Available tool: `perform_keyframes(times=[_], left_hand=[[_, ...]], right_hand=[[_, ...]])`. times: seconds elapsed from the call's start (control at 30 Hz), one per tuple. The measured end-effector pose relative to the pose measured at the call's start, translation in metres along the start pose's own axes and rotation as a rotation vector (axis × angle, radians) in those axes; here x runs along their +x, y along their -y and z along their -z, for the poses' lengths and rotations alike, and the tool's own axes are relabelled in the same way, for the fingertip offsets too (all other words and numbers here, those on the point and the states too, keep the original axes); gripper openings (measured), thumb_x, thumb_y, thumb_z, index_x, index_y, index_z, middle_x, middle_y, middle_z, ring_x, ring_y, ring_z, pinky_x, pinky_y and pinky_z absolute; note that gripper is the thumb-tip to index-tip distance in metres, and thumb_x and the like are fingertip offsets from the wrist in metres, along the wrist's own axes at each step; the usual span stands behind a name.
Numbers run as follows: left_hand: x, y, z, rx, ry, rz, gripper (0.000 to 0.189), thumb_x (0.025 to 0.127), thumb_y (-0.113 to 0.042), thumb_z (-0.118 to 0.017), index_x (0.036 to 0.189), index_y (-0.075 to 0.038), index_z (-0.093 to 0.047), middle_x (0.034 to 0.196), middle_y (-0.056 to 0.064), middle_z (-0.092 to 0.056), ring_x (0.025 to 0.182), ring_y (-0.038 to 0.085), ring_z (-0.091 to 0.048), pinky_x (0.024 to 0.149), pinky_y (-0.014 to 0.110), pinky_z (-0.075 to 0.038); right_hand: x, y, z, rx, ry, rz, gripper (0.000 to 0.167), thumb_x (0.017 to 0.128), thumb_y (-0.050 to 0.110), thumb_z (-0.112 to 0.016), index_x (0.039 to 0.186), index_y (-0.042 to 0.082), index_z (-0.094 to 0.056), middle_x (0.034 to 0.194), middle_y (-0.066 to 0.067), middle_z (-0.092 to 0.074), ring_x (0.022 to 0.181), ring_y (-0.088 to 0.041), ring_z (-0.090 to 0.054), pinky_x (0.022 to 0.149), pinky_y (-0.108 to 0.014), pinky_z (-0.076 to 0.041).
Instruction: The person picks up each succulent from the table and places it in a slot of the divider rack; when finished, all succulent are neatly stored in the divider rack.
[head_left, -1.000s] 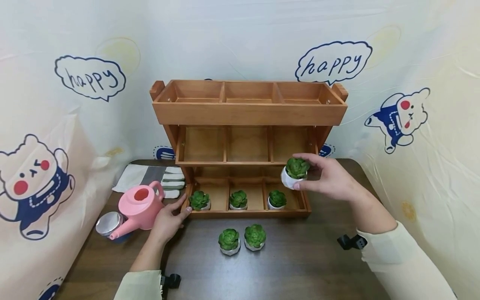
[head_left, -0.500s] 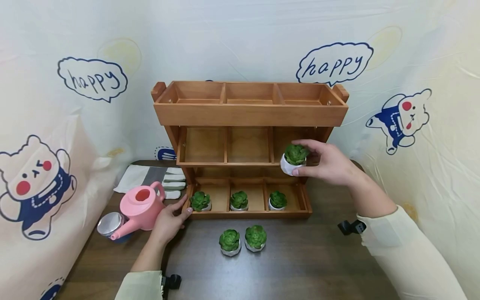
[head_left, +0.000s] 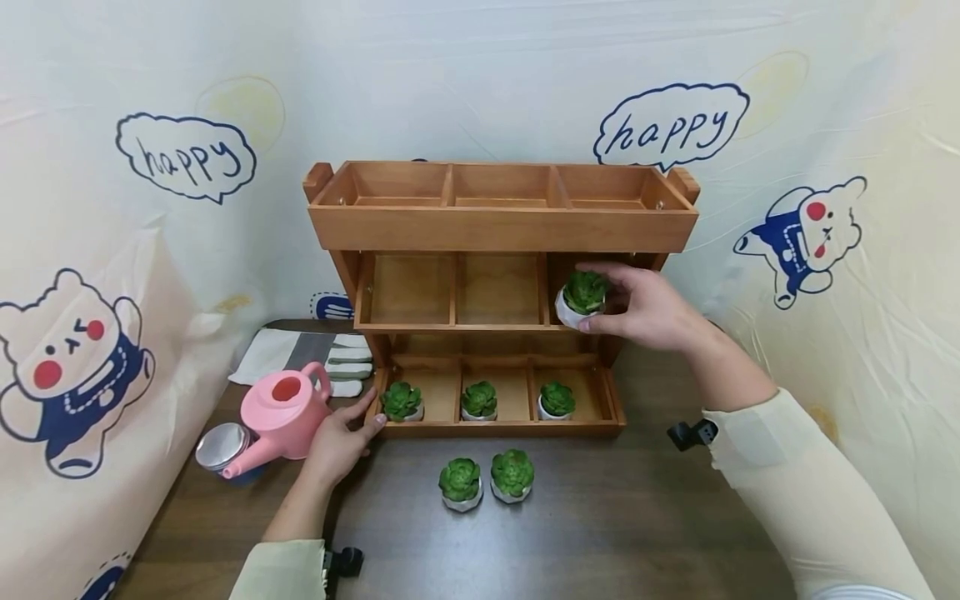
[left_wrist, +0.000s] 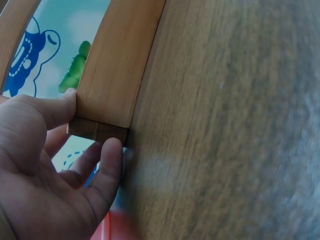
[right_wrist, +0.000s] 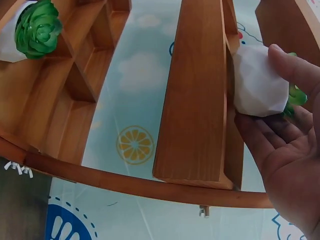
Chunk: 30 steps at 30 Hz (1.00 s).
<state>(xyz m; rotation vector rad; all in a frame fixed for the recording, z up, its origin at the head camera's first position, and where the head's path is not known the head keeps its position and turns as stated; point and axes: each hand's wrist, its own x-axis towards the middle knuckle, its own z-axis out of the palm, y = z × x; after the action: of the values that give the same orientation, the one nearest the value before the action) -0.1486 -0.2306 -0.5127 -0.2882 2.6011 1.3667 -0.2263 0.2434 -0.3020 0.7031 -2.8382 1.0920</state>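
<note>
My right hand (head_left: 641,308) holds a potted succulent (head_left: 584,292) between thumb and fingers, at the right compartment of the middle tier of a three-tier wooden shelf (head_left: 502,229). In the right wrist view its white faceted pot (right_wrist: 260,82) is by the tier's front board, with the green leaves partly behind the thumb. My left hand (head_left: 339,446) grips the left front corner of the bottom tier, and the left wrist view shows the thumb on the board's edge (left_wrist: 107,107). Potted succulents stand in the bottom tier's left (head_left: 402,402), middle (head_left: 479,400) and right (head_left: 556,400) compartments.
Two more potted succulents (head_left: 460,482) (head_left: 513,475) stand on the dark wooden table (head_left: 585,533) before the shelf. On the left are a pink watering can (head_left: 281,412), a silver-lidded jar (head_left: 221,447) and a grey-white glove (head_left: 281,354). A printed cloth (head_left: 480,83) hangs behind.
My right hand has raised the potted succulent from beside the bottom tier up to the middle tier's right compartment, shifting slightly left. My left hand has stayed at the shelf corner.
</note>
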Motion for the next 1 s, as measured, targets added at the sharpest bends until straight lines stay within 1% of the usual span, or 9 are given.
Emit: perform_keyframes(times=[0.13, 0.33, 0.43, 0.53, 0.7, 0.9, 1.0], left_hand=[[0.0, 0.0, 0.0, 0.0, 0.001, 0.007, 0.07, 0.097, -0.047, -0.071, 0.159, -0.03, -0.044, 0.155, 0.023, -0.046, 0.072, 0.028, -0.064, 0.071, 0.035, -0.053], [0.0, -0.001, 0.0, 0.002, -0.004, 0.006, 0.07, 0.096, -0.048, -0.072, 0.158, -0.03, -0.045, 0.155, 0.024, -0.046, 0.072, 0.027, -0.064, 0.071, 0.035, -0.053], [0.0, 0.0, -0.001, 0.005, -0.008, 0.003, 0.069, 0.096, -0.049, -0.072, 0.158, -0.031, -0.046, 0.156, 0.023, -0.045, 0.072, 0.026, -0.064, 0.071, 0.035, -0.054], [0.0, 0.001, -0.001, 0.004, -0.007, -0.006, 0.07, 0.096, -0.049, -0.072, 0.158, -0.03, -0.046, 0.156, 0.023, -0.045, 0.072, 0.025, -0.065, 0.071, 0.034, -0.055], [0.0, 0.002, -0.002, -0.001, -0.011, -0.008, 0.07, 0.096, -0.049, -0.072, 0.158, -0.031, -0.046, 0.156, 0.024, -0.045, 0.073, 0.025, -0.065, 0.071, 0.034, -0.057], [0.0, 0.002, -0.001, -0.003, -0.011, -0.005, 0.069, 0.096, -0.047, -0.072, 0.157, -0.03, -0.046, 0.154, 0.024, -0.046, 0.073, 0.026, -0.066, 0.071, 0.034, -0.056], [0.0, 0.002, -0.001, -0.002, -0.009, -0.004, 0.069, 0.096, -0.048, -0.072, 0.158, -0.03, -0.046, 0.154, 0.025, -0.046, 0.073, 0.025, -0.066, 0.071, 0.034, -0.056]], right_hand=[[0.005, -0.004, -0.002, -0.008, -0.014, -0.017, 0.073, 0.081, 0.024, -0.091, 0.146, 0.02, -0.058, 0.131, -0.009, -0.064, 0.107, -0.027, -0.064, 0.094, -0.049, -0.053], [0.01, -0.008, -0.007, -0.029, -0.039, -0.024, 0.074, 0.081, 0.026, -0.09, 0.147, 0.022, -0.057, 0.131, -0.01, -0.064, 0.106, -0.027, -0.062, 0.091, -0.047, -0.052], [0.012, -0.011, -0.01, -0.029, -0.045, -0.035, 0.074, 0.08, 0.027, -0.09, 0.147, 0.023, -0.057, 0.132, -0.01, -0.063, 0.107, -0.027, -0.062, 0.092, -0.047, -0.052], [0.012, -0.012, -0.013, -0.032, -0.04, -0.05, 0.075, 0.081, 0.027, -0.089, 0.147, 0.023, -0.056, 0.134, -0.01, -0.062, 0.109, -0.028, -0.061, 0.095, -0.049, -0.051], [0.012, -0.014, -0.019, -0.048, -0.021, -0.051, 0.074, 0.082, 0.028, -0.088, 0.148, 0.023, -0.054, 0.139, -0.012, -0.061, 0.113, -0.03, -0.059, 0.099, -0.053, -0.049], [0.013, -0.015, -0.025, -0.062, -0.013, -0.044, 0.073, 0.083, 0.028, -0.087, 0.148, 0.022, -0.054, 0.141, -0.014, -0.059, 0.117, -0.03, -0.06, 0.1, -0.054, -0.05], [0.013, -0.015, -0.025, -0.065, 0.0, -0.029, 0.072, 0.085, 0.029, -0.085, 0.149, 0.021, -0.053, 0.142, -0.015, -0.058, 0.118, -0.031, -0.06, 0.101, -0.055, -0.05]])
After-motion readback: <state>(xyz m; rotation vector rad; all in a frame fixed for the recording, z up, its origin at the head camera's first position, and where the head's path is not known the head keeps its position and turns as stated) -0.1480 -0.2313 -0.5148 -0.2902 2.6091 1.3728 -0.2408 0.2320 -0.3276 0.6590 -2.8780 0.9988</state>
